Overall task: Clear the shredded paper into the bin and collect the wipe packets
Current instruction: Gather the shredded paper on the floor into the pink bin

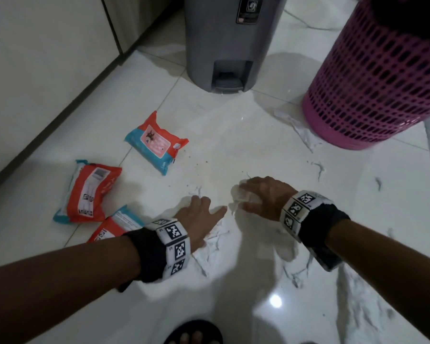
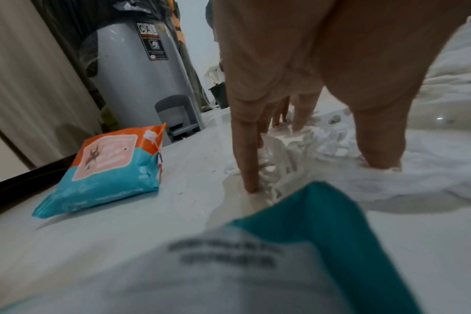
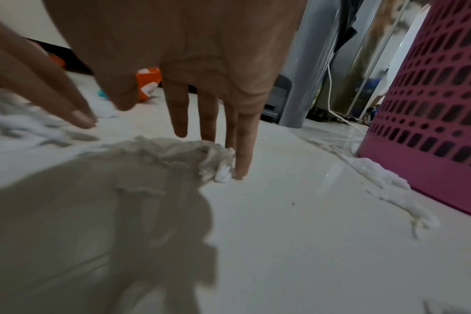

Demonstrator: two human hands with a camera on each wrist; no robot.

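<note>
Pressing both spread hands, left hand (image 1: 201,214) and right hand (image 1: 263,194), you are touching shredded paper (image 1: 216,244) on the floor (image 1: 233,150); three wipe packets (image 1: 157,142) are lying left, near the bin (image 1: 231,40).

Both arms reach down; left hand (image 1: 201,217) and right hand (image 1: 263,194) flat, fingers straight

The left hand (image 2: 296,70) is pressing straight fingertips (image 2: 251,187) into shredded paper (image 2: 282,161) on the floor (image 2: 175,212). A wipe packet (image 2: 108,170) is lying near the grey bin (image 2: 137,80).
</note>
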